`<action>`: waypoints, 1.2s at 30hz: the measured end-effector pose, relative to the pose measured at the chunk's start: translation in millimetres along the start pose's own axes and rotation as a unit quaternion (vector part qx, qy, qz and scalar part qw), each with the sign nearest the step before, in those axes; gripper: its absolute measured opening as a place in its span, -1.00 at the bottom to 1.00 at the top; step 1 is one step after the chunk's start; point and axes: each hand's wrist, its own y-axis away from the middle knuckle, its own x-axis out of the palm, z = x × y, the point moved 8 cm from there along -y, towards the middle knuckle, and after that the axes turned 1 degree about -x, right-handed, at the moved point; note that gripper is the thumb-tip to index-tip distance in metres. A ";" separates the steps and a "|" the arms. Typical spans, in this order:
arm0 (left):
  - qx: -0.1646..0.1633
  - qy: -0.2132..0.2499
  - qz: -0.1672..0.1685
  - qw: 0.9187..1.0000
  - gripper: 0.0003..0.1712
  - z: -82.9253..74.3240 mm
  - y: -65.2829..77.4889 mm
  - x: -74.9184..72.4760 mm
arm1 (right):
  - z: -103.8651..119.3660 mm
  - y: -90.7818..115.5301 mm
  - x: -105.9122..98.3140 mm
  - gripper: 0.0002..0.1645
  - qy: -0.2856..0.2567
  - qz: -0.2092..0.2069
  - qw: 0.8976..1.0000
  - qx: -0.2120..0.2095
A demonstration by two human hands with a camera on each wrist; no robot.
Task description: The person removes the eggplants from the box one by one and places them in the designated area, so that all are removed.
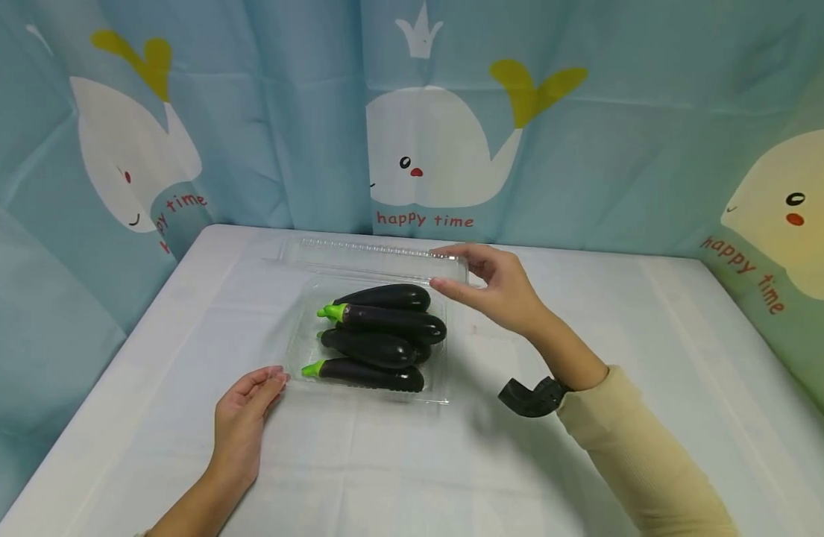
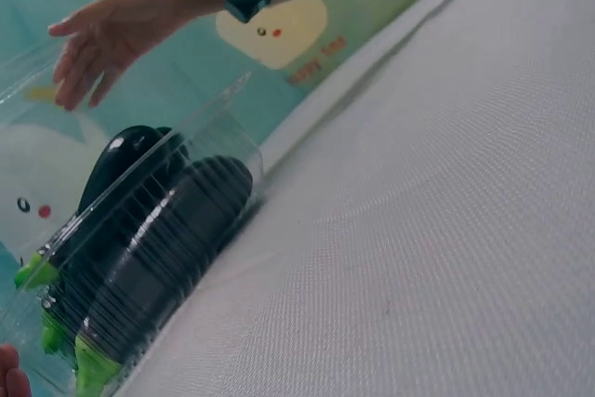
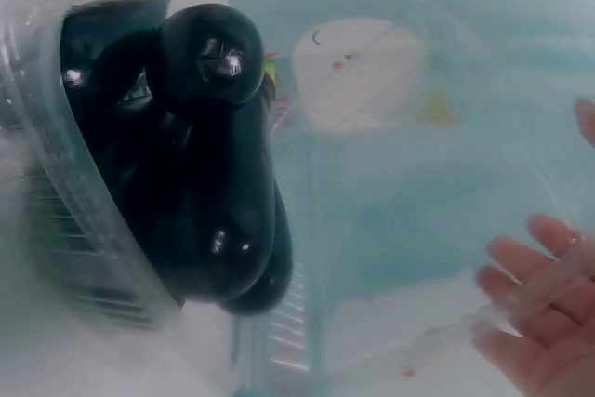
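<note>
A clear plastic clamshell box (image 1: 435, 391) holds several dark eggplants (image 1: 391, 321) with green stems. Its lid (image 1: 378, 257) stands raised along the far side. At the lid's right end, my right hand (image 1: 495, 287) grips the edge between thumb and fingers; in the right wrist view, those fingers (image 3: 539, 295) show behind a strip of clear plastic. My left hand (image 1: 247, 414) pinches the tray's near left corner with thumb and fingertips. Just a bit of the left fingers (image 2: 11, 377) shows in the left wrist view, beside the eggplants (image 2: 158, 248).
A white cloth (image 1: 385, 470) covers the table under the box. Behind and to both sides hangs a blue-green curtain (image 1: 304, 134) printed with white whales. A black wrist mount (image 1: 534, 397) sits on the right wrist, over the table.
</note>
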 end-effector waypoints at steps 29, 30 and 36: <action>0.002 0.000 0.003 1.000 -0.88 0.1 0.3 0.1 | -109.2 -48.0 -22.6 -0.47 -0.215 -0.172 0.937 0.216; 0.004 0.000 0.003 1.000 -0.89 -0.2 0.2 0.0 | -110.6 -48.3 -22.2 -0.48 -0.217 -0.176 0.935 0.218; 0.023 -0.001 0.018 1.000 -0.82 -2.1 0.8 1.2 | -118.9 -49.1 -21.0 -0.51 -0.202 -0.181 0.934 0.232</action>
